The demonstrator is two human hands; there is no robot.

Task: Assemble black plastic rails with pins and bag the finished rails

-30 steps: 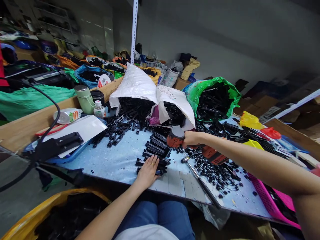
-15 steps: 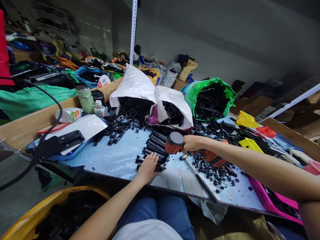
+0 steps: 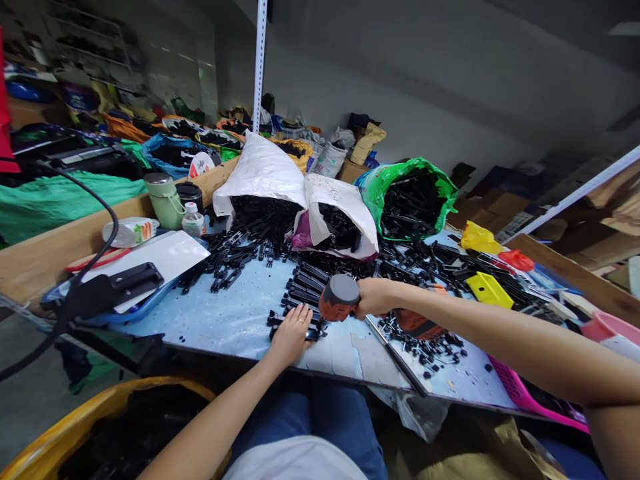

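Note:
My right hand (image 3: 376, 297) is wrapped round the grip of an orange-and-black cordless drill (image 3: 339, 297). Its tip is hidden behind the body, close to the right end of the nearest black plastic part (image 3: 277, 321). Across that part lies my left hand (image 3: 291, 331), fingers over the top and thumb on the near side, holding it against the table. Beyond it, more long black plastic parts (image 3: 305, 281) lie side by side in a row. A hammer (image 3: 397, 357) rests right of my left hand, its head hidden behind the drill and right hand. Small black screws (image 3: 425, 347) are heaped beside it.
Two white sacks (image 3: 270, 170) and a green sack (image 3: 443, 170) spill black parts at the back. At left are a flask (image 3: 165, 200), a small bottle (image 3: 193, 220) and a white board (image 3: 173, 257). A pink basket (image 3: 530, 393) sits at the right edge.
The drill and my right hand have moved down towards the nearest part, closer to my left hand. My left hand stays on the part. The whole view has shifted slightly.

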